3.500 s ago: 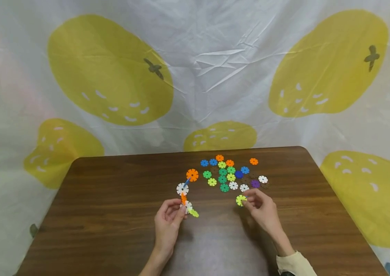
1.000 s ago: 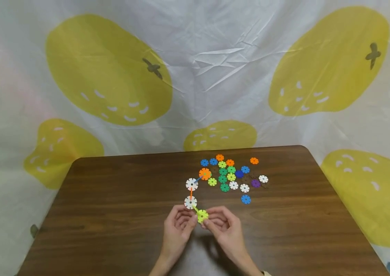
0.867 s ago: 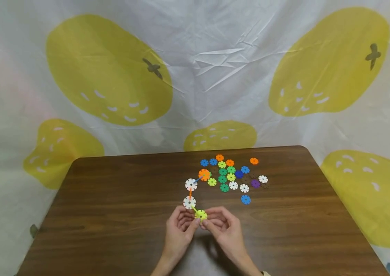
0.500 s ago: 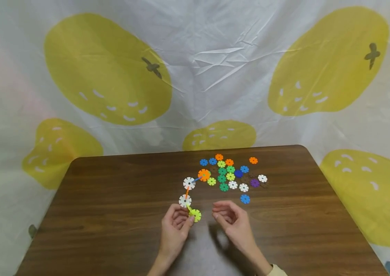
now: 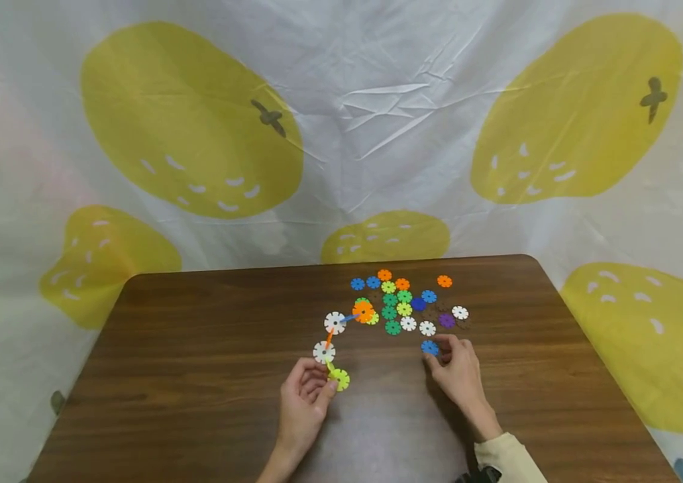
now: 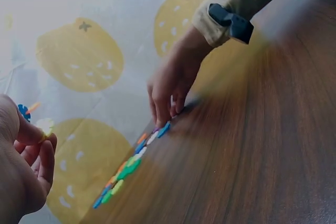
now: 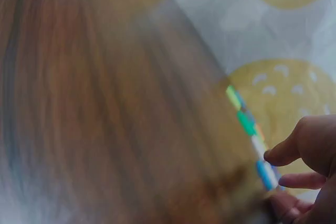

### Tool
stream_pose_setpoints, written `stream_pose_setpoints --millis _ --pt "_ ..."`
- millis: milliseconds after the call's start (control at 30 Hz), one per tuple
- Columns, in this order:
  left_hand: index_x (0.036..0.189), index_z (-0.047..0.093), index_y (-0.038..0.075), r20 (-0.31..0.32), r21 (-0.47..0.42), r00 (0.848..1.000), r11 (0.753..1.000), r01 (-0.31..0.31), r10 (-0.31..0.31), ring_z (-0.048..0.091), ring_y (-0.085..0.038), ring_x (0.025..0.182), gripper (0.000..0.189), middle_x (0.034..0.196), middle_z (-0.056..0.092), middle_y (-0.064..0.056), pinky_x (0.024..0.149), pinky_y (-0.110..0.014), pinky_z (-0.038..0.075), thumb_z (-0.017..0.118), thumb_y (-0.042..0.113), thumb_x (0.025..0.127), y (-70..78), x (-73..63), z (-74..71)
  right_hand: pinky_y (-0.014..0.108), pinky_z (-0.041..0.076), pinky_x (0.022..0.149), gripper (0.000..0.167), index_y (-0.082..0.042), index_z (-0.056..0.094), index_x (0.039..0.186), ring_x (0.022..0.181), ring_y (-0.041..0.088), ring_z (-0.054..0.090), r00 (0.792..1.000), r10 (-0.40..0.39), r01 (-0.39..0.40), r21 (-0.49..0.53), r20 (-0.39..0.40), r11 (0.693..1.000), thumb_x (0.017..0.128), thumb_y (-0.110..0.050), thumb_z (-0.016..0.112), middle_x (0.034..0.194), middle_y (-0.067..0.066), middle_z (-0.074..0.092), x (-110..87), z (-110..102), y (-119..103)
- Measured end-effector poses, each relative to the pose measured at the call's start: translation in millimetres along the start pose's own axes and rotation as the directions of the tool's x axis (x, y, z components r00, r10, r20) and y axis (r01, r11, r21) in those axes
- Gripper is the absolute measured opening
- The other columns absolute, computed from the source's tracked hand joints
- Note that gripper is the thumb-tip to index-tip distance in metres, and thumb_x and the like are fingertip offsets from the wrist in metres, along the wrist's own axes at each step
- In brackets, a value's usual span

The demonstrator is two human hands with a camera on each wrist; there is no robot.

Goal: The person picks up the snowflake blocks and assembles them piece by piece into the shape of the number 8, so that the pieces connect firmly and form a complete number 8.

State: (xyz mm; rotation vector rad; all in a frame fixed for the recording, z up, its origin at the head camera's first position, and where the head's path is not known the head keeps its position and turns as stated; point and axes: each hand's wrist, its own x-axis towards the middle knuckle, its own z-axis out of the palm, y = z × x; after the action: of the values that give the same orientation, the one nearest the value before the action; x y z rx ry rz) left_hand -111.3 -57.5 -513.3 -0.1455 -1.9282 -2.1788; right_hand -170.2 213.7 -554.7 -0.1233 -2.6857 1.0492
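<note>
My left hand (image 5: pixel 302 409) pinches the yellow-green end disc (image 5: pixel 339 380) of a chain of notched interlocking discs. From it the chain runs up through an edge-on yellow-green disc, a white disc (image 5: pixel 324 352), an edge-on orange one, a second white disc (image 5: pixel 335 323) and an edge-on blue one to an orange disc (image 5: pixel 363 311). My right hand (image 5: pixel 461 372) is down at a single blue disc (image 5: pixel 429 347) lying flat on the table, thumb and fingers spread about its edge. In the right wrist view the fingertips (image 7: pixel 275 156) are right beside this blue disc (image 7: pixel 266 175).
Several loose discs in green, white, blue, orange, yellow-green, brown and purple (image 5: pixel 447 320) lie flat on the brown wooden table (image 5: pixel 196 376), toward its back edge. The chain's orange end overlaps some of them in the head view. A lemon-print curtain (image 5: pixel 341 134) hangs behind the table.
Both hands held the yellow-green end disc together a second ago. The right hand has let go and moved right to the blue disc. The left hand has kept the chain, shifting slightly left.
</note>
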Motion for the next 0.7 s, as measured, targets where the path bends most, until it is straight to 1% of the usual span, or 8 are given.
stream_pose_setpoints --millis 67,200,300,400,500,600,700 --pt "0.101 0.056 -0.015 -0.007 -0.002 1.000 1.000 0.001 -0.001 0.065 -0.005 0.075 0.025 0.092 0.064 -0.026 0.069 -0.017 0.058 0.070 -0.018 0.081 -0.7 0.0 -0.1 0.039 0.047 0.077 0.036 0.003 0.066 0.115 0.087 0.028 0.057 1.000 0.002 -0.002 -0.008 -0.020 1.000 0.084 -0.010 0.080 0.093 0.017 0.061 1.4 3.7 5.6" --pt "0.099 0.057 -0.015 -0.028 0.001 1.000 1.000 -0.006 0.006 0.067 -0.006 0.075 0.023 0.091 0.064 -0.024 0.069 -0.017 0.059 0.069 -0.019 0.081 -2.3 0.3 0.1 0.039 0.044 0.073 0.033 0.004 0.066 0.110 0.087 0.031 0.053 0.999 -0.023 0.022 -0.039 -0.040 0.999 0.083 -0.011 0.080 0.092 0.018 0.057 2.3 9.8 10.4" --pt "0.099 0.058 -0.015 -0.043 -0.001 0.999 1.000 -0.006 0.006 0.067 -0.006 0.075 0.022 0.090 0.064 -0.024 0.067 -0.017 0.059 0.070 -0.019 0.080 -2.7 1.0 0.5 0.042 0.045 0.073 0.031 0.004 0.065 0.107 0.089 0.033 0.052 1.000 -0.026 0.026 -0.059 -0.016 0.998 0.084 -0.011 0.079 0.096 0.019 0.054 3.2 10.5 9.4" --pt "0.100 0.059 -0.015 -0.052 -0.013 0.999 1.000 0.001 -0.002 0.067 -0.007 0.074 0.023 0.090 0.064 -0.024 0.065 -0.017 0.058 0.071 -0.018 0.080 -2.5 1.7 1.1 0.043 0.046 0.074 0.030 0.004 0.064 0.106 0.089 0.032 0.054 1.000 -0.013 0.014 -0.059 0.022 0.998 0.084 -0.010 0.079 0.098 0.020 0.055 3.7 8.7 7.2" --pt "0.100 0.060 -0.016 -0.063 -0.024 0.998 1.000 -0.005 0.004 0.067 -0.006 0.075 0.023 0.090 0.065 -0.020 0.065 -0.016 0.058 0.071 -0.018 0.080 -1.5 2.0 1.6 0.039 0.051 0.072 0.028 0.000 0.062 0.104 0.082 0.027 0.061 0.999 -0.024 0.025 -0.031 0.047 0.999 0.082 -0.004 0.078 0.093 0.016 0.064 3.2 7.2 4.8" --pt "0.101 0.059 -0.017 -0.073 -0.038 0.997 0.999 -0.017 0.015 0.067 -0.005 0.075 0.023 0.088 0.065 -0.015 0.065 -0.016 0.058 0.071 -0.018 0.081 -0.2 1.9 1.7 0.032 0.055 0.067 0.024 -0.005 0.061 0.100 0.073 0.021 0.066 0.998 -0.045 0.044 0.023 0.054 0.999 0.082 0.002 0.076 0.083 0.013 0.070 0.2 7.4 1.3" --pt "0.102 0.059 -0.018 -0.077 -0.044 0.997 0.999 -0.025 0.021 0.066 -0.005 0.075 0.024 0.087 0.066 -0.010 0.065 -0.015 0.057 0.070 -0.018 0.081 0.8 1.8 1.2 0.025 0.057 0.066 0.021 -0.006 0.062 0.098 0.073 0.018 0.069 0.997 -0.054 0.048 0.102 0.061 0.994 0.083 0.005 0.074 0.082 0.013 0.073 -4.7 8.5 -6.8"
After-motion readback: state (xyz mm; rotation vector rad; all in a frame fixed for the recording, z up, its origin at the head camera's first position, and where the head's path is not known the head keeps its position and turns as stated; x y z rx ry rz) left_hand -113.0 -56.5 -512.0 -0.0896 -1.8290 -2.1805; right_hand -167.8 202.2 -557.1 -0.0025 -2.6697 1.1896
